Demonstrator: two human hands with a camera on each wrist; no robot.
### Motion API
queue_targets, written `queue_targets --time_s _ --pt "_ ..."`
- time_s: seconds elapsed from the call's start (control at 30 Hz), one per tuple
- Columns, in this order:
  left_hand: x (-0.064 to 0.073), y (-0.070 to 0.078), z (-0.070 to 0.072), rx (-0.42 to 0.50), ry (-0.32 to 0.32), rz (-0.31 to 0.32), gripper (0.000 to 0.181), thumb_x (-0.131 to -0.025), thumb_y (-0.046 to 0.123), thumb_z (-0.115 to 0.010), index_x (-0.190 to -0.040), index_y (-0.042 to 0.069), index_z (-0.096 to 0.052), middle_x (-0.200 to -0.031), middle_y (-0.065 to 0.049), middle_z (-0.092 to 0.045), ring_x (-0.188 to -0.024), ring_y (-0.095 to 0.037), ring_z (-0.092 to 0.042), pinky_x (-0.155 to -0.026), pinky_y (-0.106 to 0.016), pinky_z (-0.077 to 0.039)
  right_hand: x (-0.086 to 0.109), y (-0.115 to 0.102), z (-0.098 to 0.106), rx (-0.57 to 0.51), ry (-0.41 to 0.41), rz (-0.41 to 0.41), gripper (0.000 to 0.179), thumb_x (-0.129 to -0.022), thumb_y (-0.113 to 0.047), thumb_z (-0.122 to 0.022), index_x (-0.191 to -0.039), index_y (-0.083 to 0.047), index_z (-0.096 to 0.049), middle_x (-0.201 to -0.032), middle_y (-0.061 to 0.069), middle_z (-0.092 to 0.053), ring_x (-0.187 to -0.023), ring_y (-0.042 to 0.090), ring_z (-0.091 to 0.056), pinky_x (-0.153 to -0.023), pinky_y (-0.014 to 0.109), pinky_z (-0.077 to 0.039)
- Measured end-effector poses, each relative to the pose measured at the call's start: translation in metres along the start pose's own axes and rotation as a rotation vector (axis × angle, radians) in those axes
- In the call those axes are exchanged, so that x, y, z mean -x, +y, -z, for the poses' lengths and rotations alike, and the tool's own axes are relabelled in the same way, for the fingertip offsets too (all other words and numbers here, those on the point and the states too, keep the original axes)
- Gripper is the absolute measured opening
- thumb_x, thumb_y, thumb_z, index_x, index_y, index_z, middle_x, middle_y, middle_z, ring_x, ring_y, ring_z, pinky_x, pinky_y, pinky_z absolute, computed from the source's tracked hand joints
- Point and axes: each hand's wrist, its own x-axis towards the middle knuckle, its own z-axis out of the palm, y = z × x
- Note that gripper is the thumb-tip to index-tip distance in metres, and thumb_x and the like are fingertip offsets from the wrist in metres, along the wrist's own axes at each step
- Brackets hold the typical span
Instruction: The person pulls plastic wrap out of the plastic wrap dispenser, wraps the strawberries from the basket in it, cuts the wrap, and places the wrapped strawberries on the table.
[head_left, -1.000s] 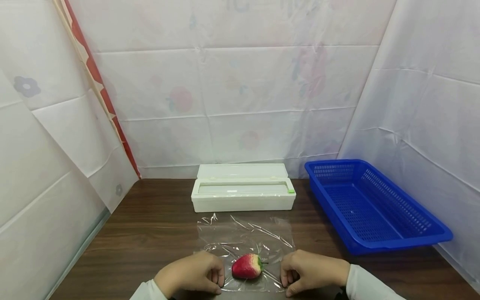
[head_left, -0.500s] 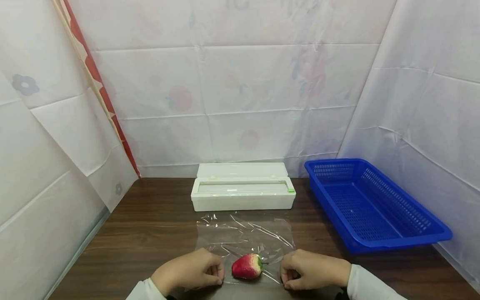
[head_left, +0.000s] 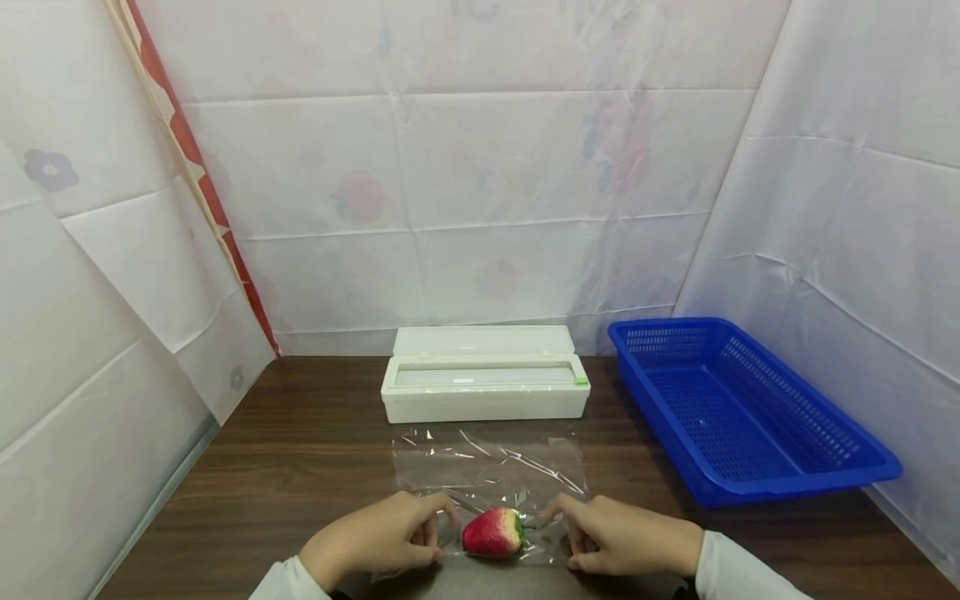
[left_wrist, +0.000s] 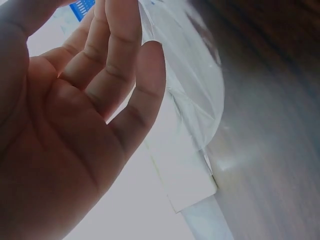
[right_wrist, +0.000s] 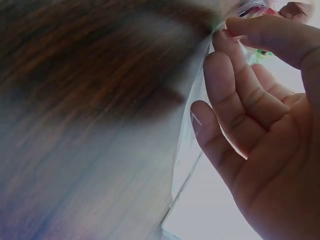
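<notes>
A red fruit (head_left: 492, 533) with a pale yellow shoulder, green top and thin stem lies on its side on a clear sheet of cling film (head_left: 487, 462). At the film's near left corner my left hand (head_left: 378, 537) pinches it between thumb and curled fingers, index finger reaching toward the fruit. My right hand (head_left: 626, 533) pinches the near right corner likewise, its index finger stretched toward the stem. In the left wrist view the film (left_wrist: 195, 85) bulges up beyond the fingers. The right wrist view shows thumb and fingertips together at the film's edge.
Behind the film stands a white cling film dispenser box (head_left: 486, 406) with its lid (head_left: 483, 340) raised. A blue perforated basket (head_left: 795, 485) sits to the right on the brown wooden table (head_left: 300, 450). White printed sheeting (head_left: 480, 167) walls in the back and sides.
The film's near edge has come up and back toward the fruit. Both index fingers have stretched out from their curled position, toward the fruit. The fruit, box and basket stay put.
</notes>
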Motion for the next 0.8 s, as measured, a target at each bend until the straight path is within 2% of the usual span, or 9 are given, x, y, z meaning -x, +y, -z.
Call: queue_targets --time_s 0.1,0.27,0.37,0.47,0.5,0.57,0.63,0.73,0.8 --pt "0.0 0.0 -0.001 0.005 -0.011 -0.017 0.038 -0.091 0.003 -0.068 -0.125 0.015 -0.057 -0.075 0.021 -0.055 -0.063 0.006 -0.053 -0.059 -0.017 -0.049 -0.001 0.0 0.0 0.001 -0.017 0.013 0.066 -0.09 -0.002 -0.072 -0.146 -0.017 -0.041 -0.075 -0.02 -0.053 -0.066 -0.012 -0.049 -0.059 0.008 -0.045" --pt "-0.003 0.0 -0.001 -0.033 -0.015 -0.057 0.044 -0.091 0.001 -0.066 -0.131 0.02 -0.06 -0.073 0.02 -0.052 -0.062 0.007 -0.049 -0.058 -0.016 -0.048 -0.004 0.0 0.0 0.036 -0.045 0.055 0.078 -0.088 0.005 -0.067 -0.154 -0.022 -0.036 -0.07 -0.018 -0.043 -0.062 -0.012 -0.04 -0.056 0.006 -0.04" --pt "-0.006 0.0 0.001 -0.052 -0.011 -0.065 0.045 -0.09 -0.001 -0.064 -0.13 0.019 -0.063 -0.071 0.02 -0.048 -0.061 0.007 -0.045 -0.057 -0.016 -0.046 -0.006 -0.001 0.0 0.059 -0.04 0.072 0.079 -0.087 0.008 -0.064 -0.155 -0.023 -0.037 -0.08 -0.014 -0.05 -0.065 -0.009 -0.039 -0.059 0.006 -0.04" --pt "-0.008 0.0 0.002 -0.073 -0.002 -0.064 0.045 -0.09 -0.003 -0.062 -0.129 0.018 -0.065 -0.072 0.018 -0.048 -0.06 0.007 -0.04 -0.059 -0.016 -0.044 -0.008 0.0 0.001 0.08 -0.025 0.072 0.078 -0.086 0.008 -0.062 -0.154 -0.023 -0.039 -0.102 -0.01 -0.06 -0.069 -0.006 -0.041 -0.067 0.009 -0.042" --pt "-0.009 0.0 0.003 -0.081 0.001 -0.064 0.045 -0.09 -0.004 -0.061 -0.128 0.018 -0.065 -0.076 0.017 -0.051 -0.059 0.006 -0.038 -0.059 -0.016 -0.044 -0.008 0.001 0.001 0.085 -0.018 0.07 0.077 -0.086 0.008 -0.061 -0.154 -0.023 -0.04 -0.111 -0.008 -0.06 -0.071 -0.005 -0.041 -0.07 0.011 -0.044" --pt "-0.01 0.0 0.004 -0.106 0.01 -0.064 0.044 -0.089 -0.005 -0.059 -0.127 0.018 -0.067 -0.089 0.015 -0.06 -0.06 0.005 -0.036 -0.063 -0.017 -0.044 -0.009 0.002 0.002 0.07 -0.013 0.058 0.076 -0.087 0.008 -0.06 -0.153 -0.023 -0.041 -0.115 -0.007 -0.061 -0.069 -0.004 -0.04 -0.073 0.013 -0.045" --pt "-0.011 0.001 0.004 -0.136 0.02 -0.059 0.044 -0.089 -0.005 -0.057 -0.125 0.019 -0.068 -0.105 0.012 -0.065 -0.065 0.004 -0.039 -0.068 -0.018 -0.045 -0.011 0.004 0.003 0.046 -0.011 0.039 0.074 -0.088 0.007 -0.059 -0.153 -0.024 -0.042 -0.117 -0.007 -0.061 -0.065 -0.005 -0.038 -0.073 0.014 -0.047" --pt "-0.013 0.0 0.005 -0.173 0.026 -0.03 0.044 -0.091 -0.003 -0.054 -0.124 0.022 -0.069 -0.12 0.009 -0.066 -0.081 0.0 -0.048 -0.077 -0.022 -0.046 -0.013 0.008 0.004 0.03 -0.005 0.011 0.073 -0.089 0.007 -0.057 -0.152 -0.025 -0.043 -0.113 -0.007 -0.062 -0.061 -0.005 -0.035 -0.072 0.015 -0.048" --pt "-0.013 -0.001 0.006 -0.194 0.026 -0.001 0.044 -0.092 0.0 -0.053 -0.125 0.025 -0.069 -0.126 0.006 -0.064 -0.1 -0.006 -0.055 -0.085 -0.027 -0.047 -0.015 0.011 0.005 0.037 0.003 0.001 0.071 -0.089 0.006 -0.056 -0.151 -0.026 -0.045 -0.11 -0.008 -0.062 -0.062 -0.005 -0.037 -0.072 0.016 -0.048"
